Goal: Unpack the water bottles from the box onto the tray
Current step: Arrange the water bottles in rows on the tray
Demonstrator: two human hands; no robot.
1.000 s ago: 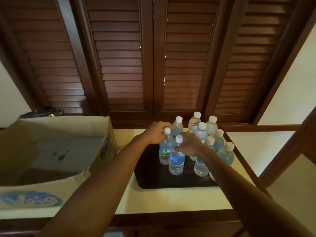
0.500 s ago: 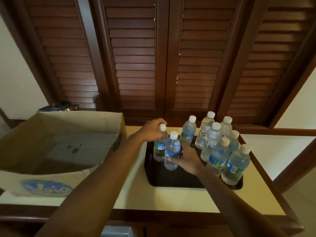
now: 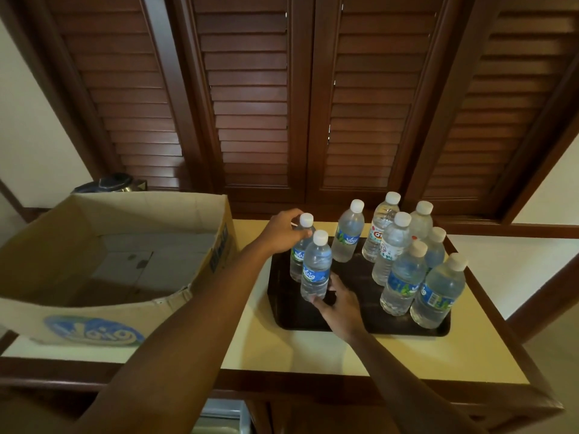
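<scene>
A dark tray lies on the cream counter with several clear water bottles standing on it. My left hand grips the neck of the far left bottle, just under its white cap. In front of it stands a second blue-labelled bottle, and my right hand holds it near the base with the fingers wrapped round its lower part. Both bottles are upright at the tray's left side. The open cardboard box sits to the left, and no bottles show inside.
More bottles crowd the tray's right half, one close to its front right corner. Brown louvred shutters rise behind the counter. A dark kettle stands behind the box. The counter's wooden edge runs along the front.
My right hand has slid from the front bottle's shoulder down to its base. My left hand stays on the rear bottle's neck. The view has shifted, showing the tray more fully.
</scene>
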